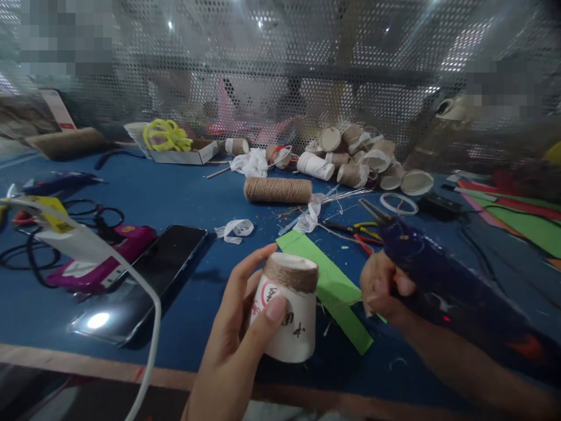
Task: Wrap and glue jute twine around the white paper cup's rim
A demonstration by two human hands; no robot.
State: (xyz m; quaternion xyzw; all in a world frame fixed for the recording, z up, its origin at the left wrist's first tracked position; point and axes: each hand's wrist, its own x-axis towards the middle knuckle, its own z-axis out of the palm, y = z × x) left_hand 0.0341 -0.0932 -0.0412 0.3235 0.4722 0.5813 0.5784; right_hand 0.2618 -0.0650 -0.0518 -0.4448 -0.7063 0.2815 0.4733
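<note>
My left hand (pixel 241 333) is closed around a white paper cup (pixel 294 327), held upside down above the table's front edge. Brown twine (pixel 291 275) is wound in a band about the cup's upper end, and printed marks show on its side. In my right hand (pixel 383 283) is a dark blue hot glue gun (pixel 442 275), its metal nozzle pointing up and left, apart from the cup. A small red light glows on the gun's body. Green paper strips (pixel 324 269) lie on the table between my hands.
A twine spool (pixel 277 190) lies mid-table before a heap of twine-wrapped cups (pixel 350 155). Pliers (pixel 362 234) rest beyond the green paper. At left are a phone (pixel 175 257), a purple power strip (pixel 105 263) and a white cable (pixel 151 327). Colored paper (pixel 521 219) lies at right.
</note>
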